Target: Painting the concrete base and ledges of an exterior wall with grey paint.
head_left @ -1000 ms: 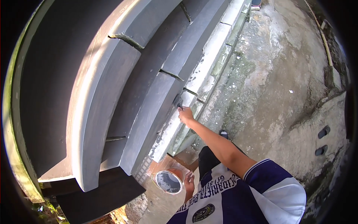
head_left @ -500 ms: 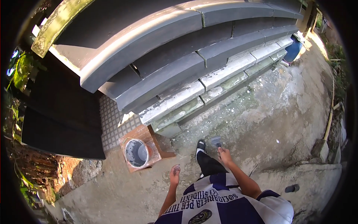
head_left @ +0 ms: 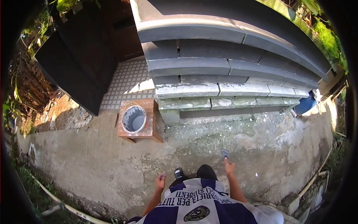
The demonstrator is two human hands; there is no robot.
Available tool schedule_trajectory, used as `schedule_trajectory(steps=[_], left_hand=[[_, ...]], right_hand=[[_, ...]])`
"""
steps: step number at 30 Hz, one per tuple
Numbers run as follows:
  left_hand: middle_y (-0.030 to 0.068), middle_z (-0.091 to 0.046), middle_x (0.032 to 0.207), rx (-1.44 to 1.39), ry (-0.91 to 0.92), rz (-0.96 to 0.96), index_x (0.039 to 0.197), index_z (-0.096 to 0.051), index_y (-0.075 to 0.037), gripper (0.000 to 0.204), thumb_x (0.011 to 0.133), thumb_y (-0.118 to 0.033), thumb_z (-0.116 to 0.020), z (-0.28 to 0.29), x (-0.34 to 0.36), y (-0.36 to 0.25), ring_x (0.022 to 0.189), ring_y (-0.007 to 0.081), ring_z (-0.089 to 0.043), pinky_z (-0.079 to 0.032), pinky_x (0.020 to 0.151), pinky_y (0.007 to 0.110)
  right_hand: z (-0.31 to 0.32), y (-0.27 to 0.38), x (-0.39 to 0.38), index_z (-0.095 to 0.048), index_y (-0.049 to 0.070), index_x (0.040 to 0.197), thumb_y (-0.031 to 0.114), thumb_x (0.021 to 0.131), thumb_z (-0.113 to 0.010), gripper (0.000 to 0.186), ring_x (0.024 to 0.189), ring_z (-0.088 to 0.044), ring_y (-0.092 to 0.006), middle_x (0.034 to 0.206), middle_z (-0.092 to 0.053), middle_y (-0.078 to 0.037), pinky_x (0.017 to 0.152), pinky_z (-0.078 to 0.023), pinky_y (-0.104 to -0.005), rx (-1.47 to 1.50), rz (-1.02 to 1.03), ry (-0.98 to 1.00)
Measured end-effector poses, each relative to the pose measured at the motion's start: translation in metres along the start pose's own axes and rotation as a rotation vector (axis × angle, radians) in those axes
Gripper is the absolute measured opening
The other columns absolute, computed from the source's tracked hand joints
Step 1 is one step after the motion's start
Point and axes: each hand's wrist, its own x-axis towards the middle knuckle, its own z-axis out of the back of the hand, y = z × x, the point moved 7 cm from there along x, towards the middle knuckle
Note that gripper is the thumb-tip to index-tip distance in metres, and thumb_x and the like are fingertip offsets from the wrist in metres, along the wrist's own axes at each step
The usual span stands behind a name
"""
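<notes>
My right hand (head_left: 229,167) is closed round the handle of a paintbrush (head_left: 225,153), whose grey head points ahead, low over the concrete. My left hand (head_left: 160,181) hangs to the left of my body with curled fingers; a greyish patch shows at the fingertips, and whatever may be in them is too small to tell. Ahead and left of it, a bucket (head_left: 134,119) of grey paint with smeared inner walls stands on a brown wooden stool (head_left: 149,112). Both hands are apart from the bucket.
Beyond the stool rises a stepped block wall (head_left: 190,67), grey above, with whitish and mossy lower courses. A tiled floor (head_left: 126,80) and a black panel (head_left: 74,71) are at the left. A blue drum (head_left: 305,105) stands far right. Pipes (head_left: 71,206) edge the concrete.
My view has swung left, so the wall, stool and bucket appear turned and the tiled floor shows more. The brush stays in my right hand; both arms hang lower beside my body.
</notes>
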Motion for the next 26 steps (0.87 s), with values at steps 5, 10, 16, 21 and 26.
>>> schedule_trajectory(steps=[5, 10, 16, 21, 26], left_hand=[[0.0122, -0.066, 0.111, 0.167, -0.065, -0.081, 0.118, -0.061, -0.001, 0.032, 0.088, -0.011, -0.060, -0.011, -0.030, 0.002, 0.104, 0.0225, -0.063, -0.049, 0.092, 0.033], [0.0136, -0.067, 0.110, 0.206, -0.145, -0.119, 0.118, -0.062, -0.003, 0.034, 0.085, -0.010, -0.061, -0.057, -0.051, -0.016, 0.102, 0.0242, -0.064, -0.049, 0.091, 0.035], [0.0122, -0.067, 0.112, 0.060, -0.147, -0.092, 0.119, -0.062, -0.005, 0.031, 0.089, -0.007, -0.059, -0.119, -0.081, -0.038, 0.104, 0.0217, -0.063, -0.048, 0.094, 0.035], [0.0098, -0.068, 0.104, -0.017, -0.097, -0.195, 0.120, -0.062, -0.006, 0.031, 0.090, -0.007, -0.060, -0.138, -0.085, -0.034, 0.099, 0.0178, -0.064, -0.049, 0.090, 0.032], [0.0091, -0.067, 0.104, -0.014, -0.036, -0.162, 0.121, -0.063, -0.008, 0.032, 0.089, -0.008, -0.062, -0.137, -0.079, -0.041, 0.101, 0.0174, -0.063, -0.048, 0.092, 0.031]], right_hand=[[-0.009, 0.064, 0.039, -0.070, -0.002, 0.074, 0.041, 0.089, -0.068, 0.046, 0.051, -0.044, -0.0096, 0.050, -0.047, -0.002, 0.051, -0.038, -0.0318, -0.356, 0.518, 0.079], [0.021, 0.098, 0.004, -0.064, -0.003, 0.076, 0.032, 0.091, -0.064, 0.038, 0.058, -0.046, -0.0087, 0.057, -0.052, -0.003, 0.055, -0.040, -0.0302, -0.377, 0.608, 0.263], [0.078, 0.052, 0.010, -0.064, -0.006, 0.090, 0.019, 0.093, -0.061, 0.025, 0.067, -0.053, -0.0074, 0.070, -0.061, -0.003, 0.062, -0.044, -0.0283, -0.363, 0.508, 0.368], [0.074, 0.051, 0.024, -0.066, -0.003, 0.089, 0.019, 0.095, -0.060, 0.023, 0.064, -0.049, -0.0074, 0.069, -0.057, -0.001, 0.059, -0.042, -0.0264, -0.233, 0.567, 0.324], [0.046, 0.092, 0.027, -0.061, -0.009, 0.113, 0.016, 0.095, -0.060, 0.031, 0.069, -0.065, -0.0131, 0.086, -0.071, -0.012, 0.065, -0.054, -0.0293, -0.235, 0.343, 0.465]])
